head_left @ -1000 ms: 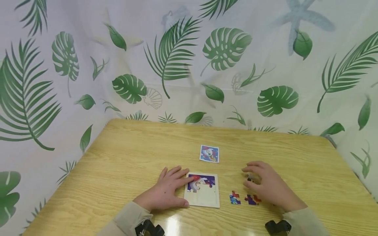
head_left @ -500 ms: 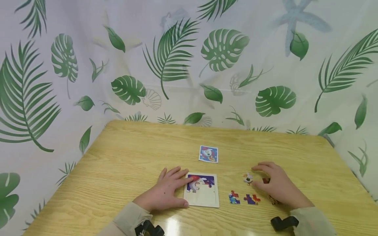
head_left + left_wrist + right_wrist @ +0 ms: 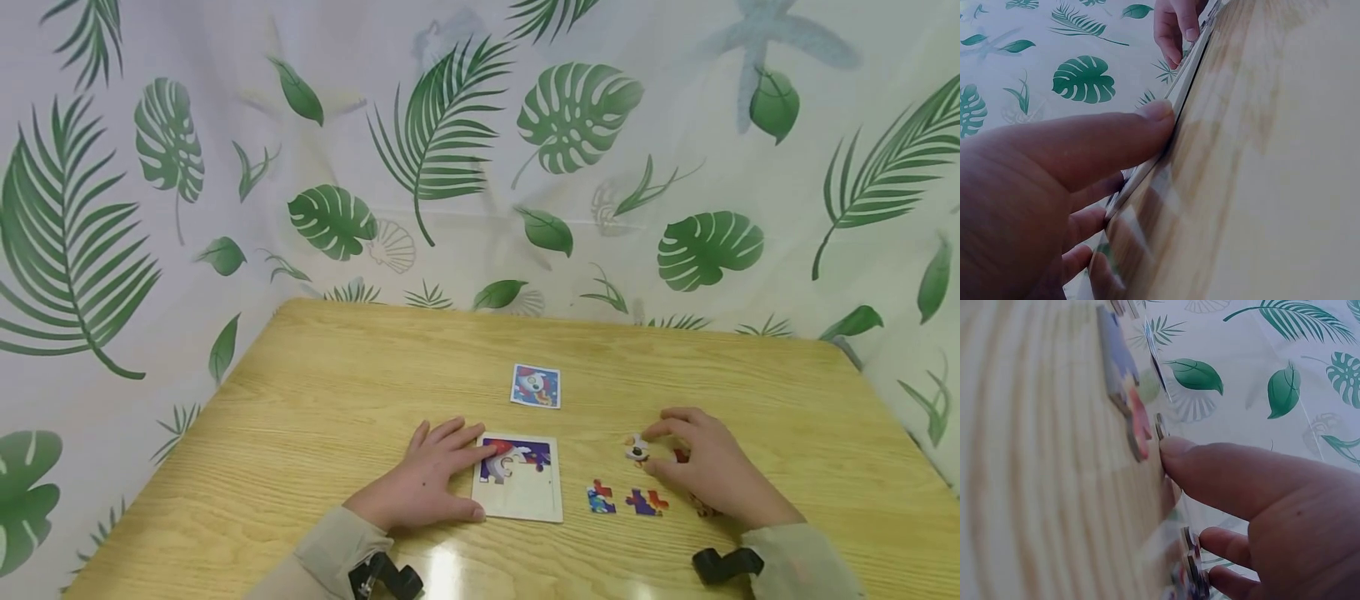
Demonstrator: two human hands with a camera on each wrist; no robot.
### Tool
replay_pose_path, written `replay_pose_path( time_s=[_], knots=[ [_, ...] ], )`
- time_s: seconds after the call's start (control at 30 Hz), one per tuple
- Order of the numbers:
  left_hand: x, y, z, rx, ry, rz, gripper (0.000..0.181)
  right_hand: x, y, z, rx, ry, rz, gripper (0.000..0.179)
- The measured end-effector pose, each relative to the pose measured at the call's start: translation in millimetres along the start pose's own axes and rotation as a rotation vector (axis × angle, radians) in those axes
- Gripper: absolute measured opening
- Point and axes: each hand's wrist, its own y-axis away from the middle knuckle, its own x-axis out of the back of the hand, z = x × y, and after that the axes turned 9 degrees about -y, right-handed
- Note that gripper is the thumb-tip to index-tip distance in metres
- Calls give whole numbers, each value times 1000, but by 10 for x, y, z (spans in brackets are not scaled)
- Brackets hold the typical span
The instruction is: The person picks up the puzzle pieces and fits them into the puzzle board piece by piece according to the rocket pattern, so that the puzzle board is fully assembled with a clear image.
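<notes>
My left hand [image 3: 423, 483] lies spread at the left edge of a square wooden puzzle board [image 3: 528, 506]. In the head view its index finger rests on the pieces fitted along the board's upper part. In the left wrist view the thumb [image 3: 1116, 140] touches the board's edge. To the right of the board, my right hand [image 3: 708, 462] pinches a white puzzle piece with a dark spot [image 3: 636, 451] between thumb and index finger. That piece lies at table level. Two more loose pieces, a red-and-blue one [image 3: 600, 497] and a purple-and-orange one [image 3: 647, 502], lie between board and right hand.
A small picture card [image 3: 536, 386] with a white character lies behind the board. Under the right hand, partly hidden, are a red piece [image 3: 682, 455] and a brown patterned piece [image 3: 703, 507]. A leaf-print cloth [image 3: 465, 167] hangs behind the wooden table [image 3: 360, 358].
My right hand has slid back to the right, uncovering most of the white piece, which lies in nearly the same spot. My left hand stays on the board.
</notes>
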Motion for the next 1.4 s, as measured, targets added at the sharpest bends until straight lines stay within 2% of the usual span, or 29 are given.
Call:
replay_pose_path(
  time_s=[0.1, 0.33, 0.6, 0.73, 1.2, 1.4],
  knots=[
    [2, -5, 3, 2, 1, -2, 85, -3, -3, -7, -8, -15, 2, 29],
    [-2, -6, 0, -1, 1, 0, 85, -21, 1, -48, -16, -33, 19, 23],
    [-13, -12, -10, 8, 17, 2, 83, -40, -38, -43, 16, 17, 38, 16],
    [-11, -12, -8, 1, 15, 9, 83, -44, -47, -46, 34, 3, 42, 13],
    [-9, -8, -8, 5, 22, 2, 84, -69, -40, -87, 22, -1, 31, 16],
    [9, -9, -2, 4, 7, -2, 84, -124, -48, -164, 20, -14, 38, 24]
  ],
)
